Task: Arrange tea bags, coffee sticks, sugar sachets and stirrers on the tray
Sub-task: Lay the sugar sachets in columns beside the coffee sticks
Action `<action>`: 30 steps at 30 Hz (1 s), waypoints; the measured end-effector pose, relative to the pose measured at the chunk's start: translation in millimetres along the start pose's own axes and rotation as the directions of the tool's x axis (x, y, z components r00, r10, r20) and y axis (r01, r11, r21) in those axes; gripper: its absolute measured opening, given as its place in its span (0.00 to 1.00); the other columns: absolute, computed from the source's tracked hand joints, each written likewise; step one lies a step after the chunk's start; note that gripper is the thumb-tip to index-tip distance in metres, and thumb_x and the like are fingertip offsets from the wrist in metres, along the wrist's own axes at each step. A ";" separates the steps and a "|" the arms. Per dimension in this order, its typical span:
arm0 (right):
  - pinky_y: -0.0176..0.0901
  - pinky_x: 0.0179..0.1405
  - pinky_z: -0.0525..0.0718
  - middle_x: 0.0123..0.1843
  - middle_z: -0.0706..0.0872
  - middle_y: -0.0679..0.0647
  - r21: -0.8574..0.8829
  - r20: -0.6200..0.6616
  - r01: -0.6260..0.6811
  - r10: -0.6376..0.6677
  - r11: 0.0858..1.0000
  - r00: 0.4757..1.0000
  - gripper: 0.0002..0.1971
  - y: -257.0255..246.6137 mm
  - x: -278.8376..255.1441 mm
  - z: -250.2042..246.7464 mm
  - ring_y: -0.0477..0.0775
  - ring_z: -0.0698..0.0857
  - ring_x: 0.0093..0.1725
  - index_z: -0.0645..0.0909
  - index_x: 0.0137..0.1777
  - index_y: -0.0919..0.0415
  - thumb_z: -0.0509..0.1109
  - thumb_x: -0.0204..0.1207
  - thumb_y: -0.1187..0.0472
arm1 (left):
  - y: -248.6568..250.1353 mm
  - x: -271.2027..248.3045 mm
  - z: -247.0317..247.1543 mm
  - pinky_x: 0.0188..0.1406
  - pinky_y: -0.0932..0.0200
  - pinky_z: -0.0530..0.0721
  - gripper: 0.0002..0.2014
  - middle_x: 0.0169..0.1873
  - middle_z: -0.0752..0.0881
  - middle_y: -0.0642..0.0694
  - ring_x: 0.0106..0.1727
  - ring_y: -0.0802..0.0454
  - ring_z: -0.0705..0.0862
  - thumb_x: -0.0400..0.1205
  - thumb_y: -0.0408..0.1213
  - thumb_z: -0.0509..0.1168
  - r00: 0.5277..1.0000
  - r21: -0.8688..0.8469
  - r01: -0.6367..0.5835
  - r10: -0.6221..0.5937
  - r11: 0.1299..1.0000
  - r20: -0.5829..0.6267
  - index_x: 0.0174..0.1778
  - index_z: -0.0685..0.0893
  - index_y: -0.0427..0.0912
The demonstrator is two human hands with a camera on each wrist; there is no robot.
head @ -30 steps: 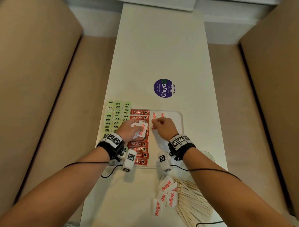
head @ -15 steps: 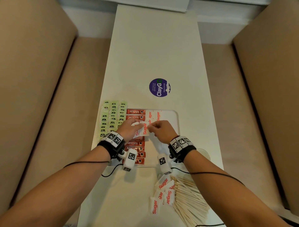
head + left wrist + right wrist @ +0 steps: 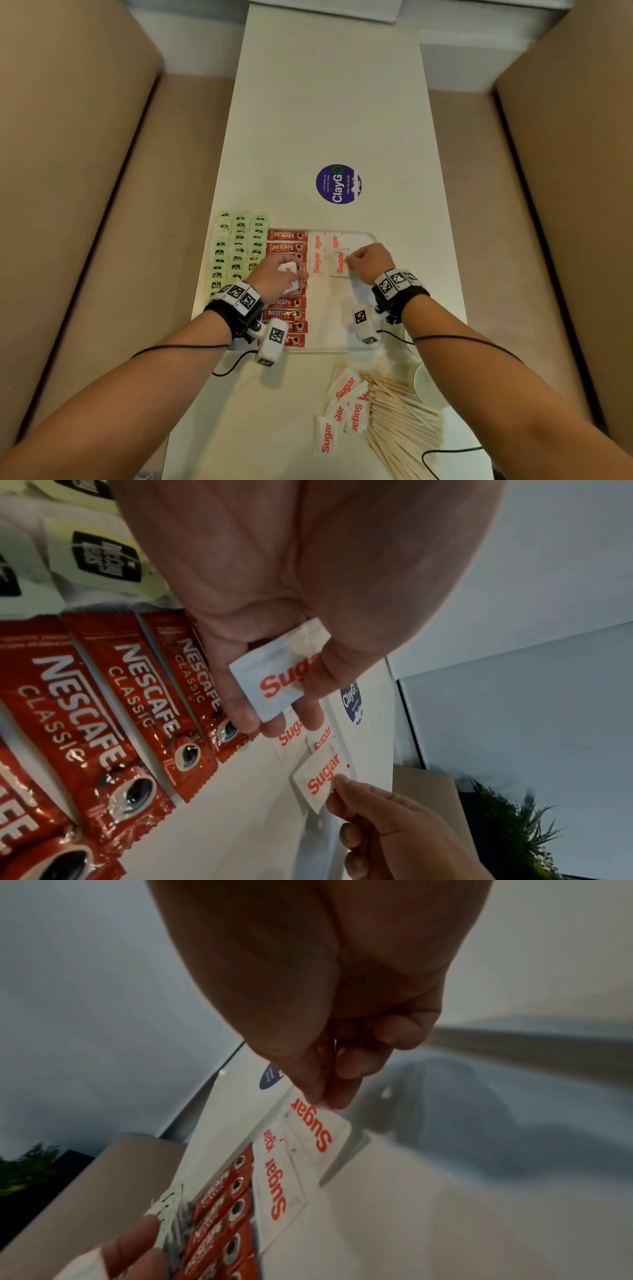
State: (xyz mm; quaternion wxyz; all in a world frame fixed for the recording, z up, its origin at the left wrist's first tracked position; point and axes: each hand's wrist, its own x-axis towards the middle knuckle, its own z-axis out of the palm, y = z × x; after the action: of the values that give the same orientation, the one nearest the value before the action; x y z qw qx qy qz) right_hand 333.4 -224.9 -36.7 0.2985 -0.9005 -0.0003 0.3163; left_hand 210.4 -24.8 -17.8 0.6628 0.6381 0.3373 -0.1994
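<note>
A white tray point(image 3: 371, 236) lies on the table with green tea bags point(image 3: 236, 246) at its left, red coffee sticks point(image 3: 286, 236) in a column, and white sugar sachets point(image 3: 317, 262) beside them. My right hand point(image 3: 368, 262) pinches a sugar sachet point(image 3: 339, 263) point(image 3: 320, 1133) point(image 3: 320, 780) by its edge, low over the tray beside the laid ones. My left hand point(image 3: 277, 279) hovers over the coffee sticks and grips spare sugar sachets point(image 3: 277, 674) between thumb and fingers. More loose sugar sachets point(image 3: 342, 407) and a heap of wooden stirrers point(image 3: 400, 421) lie on the table near me.
A round purple sticker point(image 3: 338, 184) marks the table beyond the tray. A pale round object point(image 3: 428, 383) sits at the table's right edge by the stirrers. Tan cushioned benches point(image 3: 78, 171) flank the narrow table on both sides. Black cables trail from both wrists.
My right hand took a sachet from the left hand's bunch and carried it right and forward, down beside the sachets lying on the tray. The left hand stayed over the coffee sticks.
</note>
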 end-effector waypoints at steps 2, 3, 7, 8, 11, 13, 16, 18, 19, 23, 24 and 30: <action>0.35 0.29 0.78 0.35 0.90 0.50 -0.009 0.004 -0.016 0.016 1.000 1.000 0.15 -0.3 1.6 2.4 0.49 0.85 0.35 0.87 0.30 0.56 0.73 0.80 0.59 | 0.0 0.3 -0.9 0.58 0.39 0.89 0.15 0.48 0.94 0.42 0.51 0.43 0.93 0.84 0.22 0.64 1.000 -0.003 0.002 -0.002 1.000 0.010 0.62 0.81 0.44; 0.35 0.29 0.78 0.35 0.90 0.50 -0.005 0.008 -0.024 0.024 1.000 1.000 0.15 -0.8 1.9 3.6 0.49 0.85 0.34 0.87 0.31 0.57 0.73 0.80 0.59 | 0.8 -0.4 -1.4 0.58 0.39 0.89 0.16 0.48 0.94 0.42 0.51 0.44 0.93 0.84 0.22 0.64 1.000 -0.003 0.002 -0.002 1.000 0.016 0.63 0.81 0.44; 0.37 0.32 0.82 0.38 0.92 0.54 -0.004 0.010 -0.020 0.020 1.000 1.000 0.12 -3.9 3.5 7.9 0.50 0.87 0.36 0.91 0.38 0.64 0.73 0.80 0.59 | 1.0 -0.4 -3.7 0.58 0.38 0.89 0.17 0.51 0.93 0.40 0.52 0.43 0.93 0.84 0.23 0.65 0.999 -0.019 -0.002 0.002 1.000 0.033 0.67 0.78 0.42; 0.38 0.33 0.84 0.39 0.92 0.54 -0.008 0.012 -0.018 0.018 1.000 1.000 0.12 -4.8 3.9 9.0 0.50 0.87 0.37 0.92 0.40 0.64 0.73 0.80 0.59 | 0.7 -0.4 -4.2 0.58 0.38 0.89 0.17 0.51 0.93 0.40 0.52 0.43 0.93 0.84 0.23 0.64 0.999 -0.013 -0.007 0.008 1.000 0.036 0.67 0.78 0.42; 0.46 0.43 0.89 0.40 0.93 0.55 -0.019 0.007 -0.019 0.019 1.000 1.000 0.12 -6.6 4.7 10.6 0.53 0.89 0.40 0.92 0.42 0.66 0.72 0.81 0.59 | -0.8 0.6 -5.9 0.59 0.38 0.89 0.16 0.50 0.93 0.42 0.52 0.44 0.93 0.85 0.23 0.64 0.999 0.013 -0.023 0.022 1.000 0.038 0.66 0.79 0.43; 0.48 0.46 0.90 0.41 0.93 0.55 -0.033 0.004 -0.023 0.023 0.999 1.000 0.12 -7.8 5.5 10.7 0.54 0.91 0.41 0.92 0.42 0.66 0.71 0.80 0.60 | -2.3 1.3 -6.5 0.59 0.38 0.89 0.16 0.50 0.93 0.42 0.52 0.45 0.93 0.85 0.23 0.64 0.999 0.015 -0.021 0.020 1.000 0.036 0.64 0.80 0.45; 0.49 0.46 0.91 0.41 0.93 0.54 -0.056 -0.003 -0.029 0.029 0.998 1.000 0.12 -9.2 6.5 11.0 0.54 0.92 0.42 0.92 0.42 0.65 0.71 0.80 0.59 | -1.9 0.4 -7.1 0.59 0.38 0.89 0.15 0.50 0.93 0.43 0.52 0.45 0.93 0.83 0.26 0.67 0.999 0.032 -0.031 0.030 0.999 0.031 0.60 0.81 0.48; 0.49 0.46 0.92 0.40 0.93 0.54 -0.052 -0.008 -0.036 0.036 0.998 0.999 0.12 -9.4 6.4 11.4 0.53 0.92 0.41 0.92 0.41 0.65 0.72 0.80 0.59 | -1.0 -0.6 -7.1 0.59 0.38 0.89 0.14 0.50 0.93 0.43 0.52 0.44 0.93 0.82 0.27 0.69 0.999 0.020 -0.027 0.026 0.999 0.028 0.61 0.82 0.47; 0.49 0.46 0.92 0.40 0.93 0.54 -0.049 -0.010 -0.039 0.038 0.998 0.999 0.12 -9.6 6.1 11.5 0.53 0.92 0.41 0.92 0.41 0.65 0.72 0.80 0.59 | -0.6 -1.1 -6.8 0.58 0.38 0.89 0.14 0.50 0.93 0.43 0.52 0.44 0.93 0.83 0.26 0.68 0.999 0.008 -0.023 0.023 1.000 0.033 0.62 0.82 0.44; 0.48 0.47 0.92 0.41 0.93 0.53 -0.039 -0.011 -0.052 0.052 0.998 0.999 0.11 -8.9 7.6 12.0 0.52 0.91 0.42 0.92 0.41 0.62 0.73 0.80 0.57 | 1.9 -3.5 -6.0 0.59 0.39 0.89 0.11 0.48 0.94 0.44 0.51 0.44 0.93 0.83 0.23 0.64 0.999 0.043 -0.035 0.034 0.998 0.036 0.56 0.85 0.40; 0.46 0.45 0.92 0.42 0.93 0.53 -0.036 -0.011 -0.054 0.054 0.998 0.999 0.10 -8.7 7.9 12.0 0.51 0.91 0.42 0.92 0.41 0.61 0.73 0.79 0.57 | 2.3 -3.9 -6.3 0.59 0.39 0.89 0.10 0.48 0.94 0.43 0.51 0.43 0.93 0.83 0.23 0.64 0.999 0.053 -0.025 0.023 0.998 0.038 0.54 0.86 0.39; 0.42 0.39 0.84 0.40 0.89 0.49 0.017 -0.123 -0.016 0.018 1.000 0.992 0.12 -10.8 -0.7 14.9 0.49 0.87 0.40 0.86 0.42 0.58 0.75 0.80 0.50 | -12.7 11.8 -15.6 0.58 0.30 0.87 0.12 0.47 0.93 0.40 0.50 0.38 0.92 0.69 0.44 0.72 0.998 0.161 -0.041 0.035 0.986 0.043 0.46 0.91 0.47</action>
State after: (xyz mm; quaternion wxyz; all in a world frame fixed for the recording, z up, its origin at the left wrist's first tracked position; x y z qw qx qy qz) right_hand 326.4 -208.1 -39.8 0.3023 -0.9158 0.0281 0.2629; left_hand 206.8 -8.9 -34.4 0.6192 0.6919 0.2943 -0.2262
